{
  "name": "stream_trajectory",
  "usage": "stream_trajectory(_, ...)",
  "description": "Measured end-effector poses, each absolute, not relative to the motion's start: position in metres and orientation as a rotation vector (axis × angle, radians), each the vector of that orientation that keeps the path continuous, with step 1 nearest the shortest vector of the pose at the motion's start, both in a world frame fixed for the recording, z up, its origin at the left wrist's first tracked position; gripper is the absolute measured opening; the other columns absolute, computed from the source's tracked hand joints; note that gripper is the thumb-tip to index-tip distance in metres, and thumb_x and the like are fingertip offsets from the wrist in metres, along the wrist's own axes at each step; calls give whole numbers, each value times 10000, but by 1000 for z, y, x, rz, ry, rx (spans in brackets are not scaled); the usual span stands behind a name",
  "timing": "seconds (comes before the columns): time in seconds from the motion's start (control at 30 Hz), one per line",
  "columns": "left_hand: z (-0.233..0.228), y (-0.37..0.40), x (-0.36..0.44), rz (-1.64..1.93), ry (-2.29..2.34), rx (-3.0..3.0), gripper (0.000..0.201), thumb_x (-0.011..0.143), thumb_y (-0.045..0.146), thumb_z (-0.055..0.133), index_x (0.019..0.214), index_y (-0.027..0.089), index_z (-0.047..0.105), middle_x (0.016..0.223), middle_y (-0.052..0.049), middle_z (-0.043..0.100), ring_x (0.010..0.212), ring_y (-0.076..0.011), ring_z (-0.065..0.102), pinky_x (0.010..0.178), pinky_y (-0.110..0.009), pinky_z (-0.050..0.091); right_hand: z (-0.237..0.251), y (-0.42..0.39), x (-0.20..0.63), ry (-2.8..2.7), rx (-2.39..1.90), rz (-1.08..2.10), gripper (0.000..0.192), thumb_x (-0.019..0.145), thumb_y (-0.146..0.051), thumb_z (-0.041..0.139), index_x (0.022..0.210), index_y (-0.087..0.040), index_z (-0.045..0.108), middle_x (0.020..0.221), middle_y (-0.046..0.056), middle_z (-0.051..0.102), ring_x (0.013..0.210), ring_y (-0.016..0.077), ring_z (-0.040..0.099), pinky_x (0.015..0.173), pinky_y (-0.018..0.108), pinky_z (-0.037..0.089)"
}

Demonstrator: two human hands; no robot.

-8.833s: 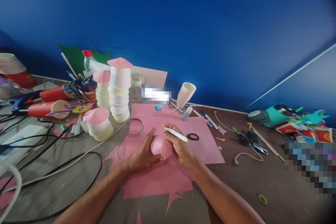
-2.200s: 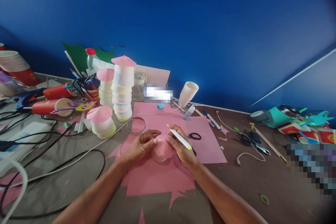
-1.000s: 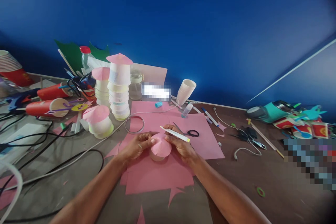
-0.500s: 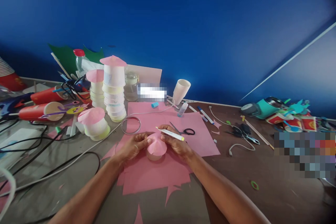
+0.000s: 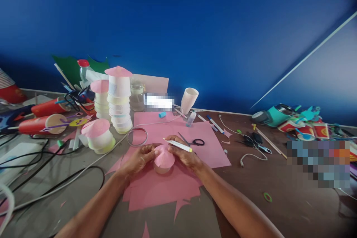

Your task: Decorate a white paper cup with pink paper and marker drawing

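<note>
Centrally, head view: both hands shape a pink paper cone (image 5: 164, 157) on a small cup.

Left hand (image 5: 139, 159) pinches the cone's left edge with its fingers; right hand (image 5: 185, 155) presses the right edge, fingers clenched around a white marker (image 5: 177, 145). Cone and cup rest on pink paper sheets (image 5: 167, 189) on the tabletop (image 5: 264, 178); scissors (image 5: 192, 141) lie just beyond, stacked cups (image 5: 119, 100) further left.

Probably a craft workshop: paper cups (image 5: 119, 100), scissors (image 5: 192, 141), pink paper (image 5: 212, 148).
</note>
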State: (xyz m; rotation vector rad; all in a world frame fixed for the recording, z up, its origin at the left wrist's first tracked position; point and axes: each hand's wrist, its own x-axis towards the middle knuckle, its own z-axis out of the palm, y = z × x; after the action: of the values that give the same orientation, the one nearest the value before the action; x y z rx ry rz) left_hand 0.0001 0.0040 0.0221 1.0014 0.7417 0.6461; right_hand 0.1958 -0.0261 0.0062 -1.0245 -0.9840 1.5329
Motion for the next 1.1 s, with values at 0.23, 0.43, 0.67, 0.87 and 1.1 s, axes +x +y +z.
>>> stream_trajectory(0.23,8,4,-2,665,747,881,386,658,425,857,666,154,581,652,33,564,591,-86,446,570,-213,334,10,-27,193,-871,-984,1559,425,616,-358,891,975,-250,691,806,-30,614,736,143,519,695,255,382)
stream_trajectory(0.43,12,3,-1,723,755,838,437,610,420,888,629,149,546,610,45,534,574,-80,426,556,-214,317,7,-25,191,-747,-847,1635,465,599,-383,894,977,-222,676,772,-23,615,718,152,532,651,253,409)
stream_trajectory(0.67,9,3,-3,755,692,882,399,685,413,846,670,157,540,700,32,556,636,-91,457,595,-217,342,11,-24,193,-726,-819,1679,433,637,-379,863,991,-223,668,685,-55,532,597,117,466,566,242,362)
stream_trajectory(0.87,3,5,-8,779,674,1017,417,731,517,786,951,189,652,913,-23,636,841,-170,567,746,-269,429,11,-24,196,-808,-893,1597,411,660,-374,840,1006,-243,660,705,-42,530,587,115,429,531,229,310)
stream_trajectory(1.1,-3,9,-18,703,608,1280,860,683,584,797,1416,308,442,1493,-125,456,1414,-367,356,1131,-481,322,-2,-18,198,-894,-890,1381,355,774,-419,723,1058,-244,603,698,-32,565,632,141,484,592,261,366)
